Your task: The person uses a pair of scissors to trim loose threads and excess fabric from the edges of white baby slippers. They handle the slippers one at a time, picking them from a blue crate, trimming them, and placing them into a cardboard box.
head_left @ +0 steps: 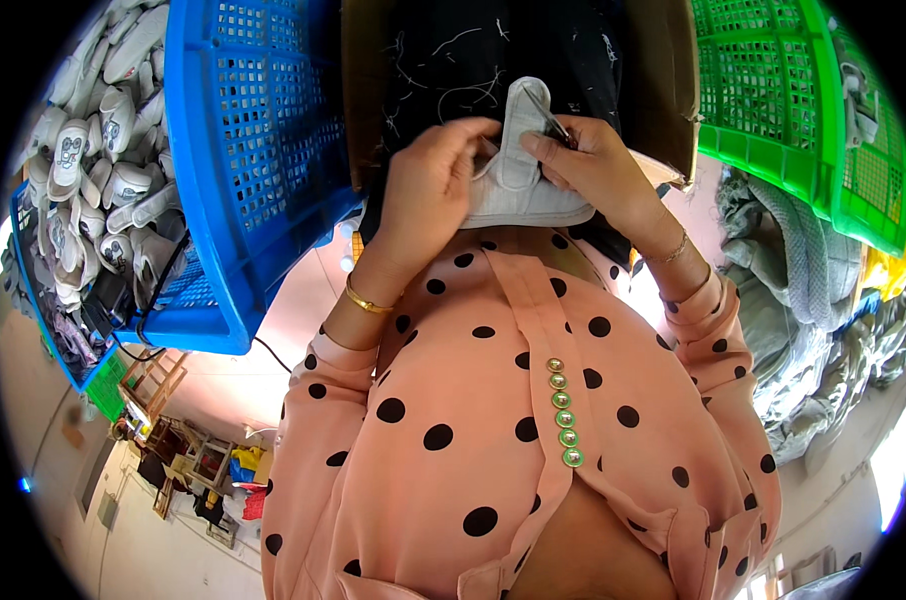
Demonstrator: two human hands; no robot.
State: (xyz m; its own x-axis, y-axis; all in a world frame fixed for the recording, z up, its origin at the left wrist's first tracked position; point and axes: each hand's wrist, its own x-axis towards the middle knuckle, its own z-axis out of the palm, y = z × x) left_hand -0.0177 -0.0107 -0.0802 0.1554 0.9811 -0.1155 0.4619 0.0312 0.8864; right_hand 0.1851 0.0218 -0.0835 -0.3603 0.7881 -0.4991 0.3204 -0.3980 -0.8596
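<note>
Polka-dot blouse [473, 400] upfront, left hand [430, 180] half-curled, grip unclear, right hand [601, 160] pinching dark tool [561, 128] and pale fabric [518, 172] between: we'd guess light, soft, best edge-held.

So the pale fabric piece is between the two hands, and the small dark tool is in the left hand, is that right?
Not quite: the small dark tool is in the right hand, not the left hand, as the head view shows. The pale fabric piece is between the two hands, as you say.
</note>
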